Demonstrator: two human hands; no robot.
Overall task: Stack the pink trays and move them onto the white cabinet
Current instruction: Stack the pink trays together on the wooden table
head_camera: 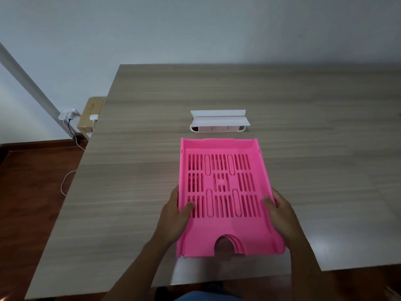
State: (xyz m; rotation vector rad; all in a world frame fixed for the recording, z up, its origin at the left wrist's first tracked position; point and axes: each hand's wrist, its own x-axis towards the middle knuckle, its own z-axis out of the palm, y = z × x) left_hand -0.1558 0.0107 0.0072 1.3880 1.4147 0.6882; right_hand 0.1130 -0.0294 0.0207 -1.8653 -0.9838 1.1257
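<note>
A stack of pink slotted trays (223, 183) sits nested together at the near middle of the wooden table (134, 170); extra edges show at the front notch. My left hand (175, 216) grips the stack's left wall, thumb inside on the slots. My right hand (280, 211) grips the right wall, thumb inside too. Just beyond the trays' far end stands the small white cabinet (219, 121), a low white shelf-like piece, apart from the trays.
A cardboard box (91, 114) with a white charger on it stands off the table's left edge by the wall. Cables trail down to the dark wooden floor (32, 192). The table's near edge steps back at the right.
</note>
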